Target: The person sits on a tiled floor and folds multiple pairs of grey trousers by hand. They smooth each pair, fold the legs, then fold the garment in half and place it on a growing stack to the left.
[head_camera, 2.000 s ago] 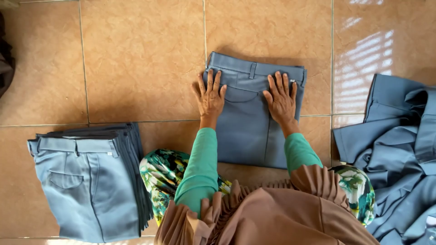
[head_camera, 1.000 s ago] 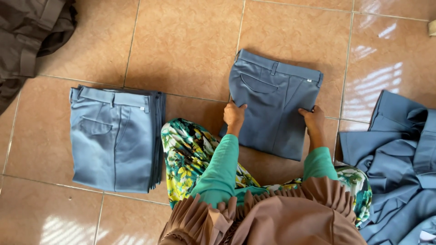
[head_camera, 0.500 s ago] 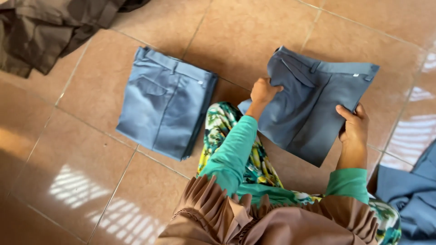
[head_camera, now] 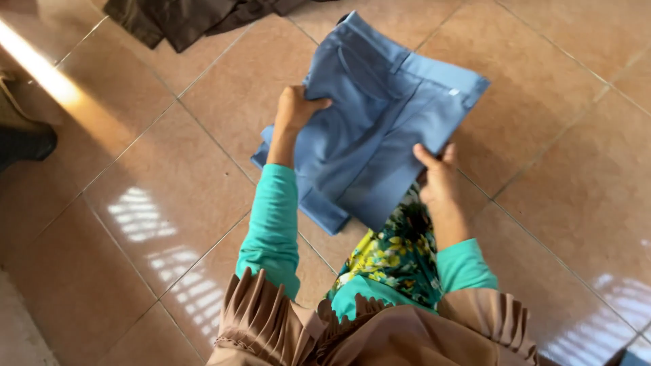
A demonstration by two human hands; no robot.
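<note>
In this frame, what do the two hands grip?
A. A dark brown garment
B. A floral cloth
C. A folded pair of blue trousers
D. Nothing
C: the left hand and right hand each grip an edge of the folded blue trousers, held over the blue stack on the tiled floor.

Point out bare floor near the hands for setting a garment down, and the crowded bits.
Bare tile lies left of the left hand, between the stack of folded blue trousers and the sunlit streak. More lies right of the right hand. Crowded: under the held folded trousers, by the dark garments, and at the floral lap.
</note>
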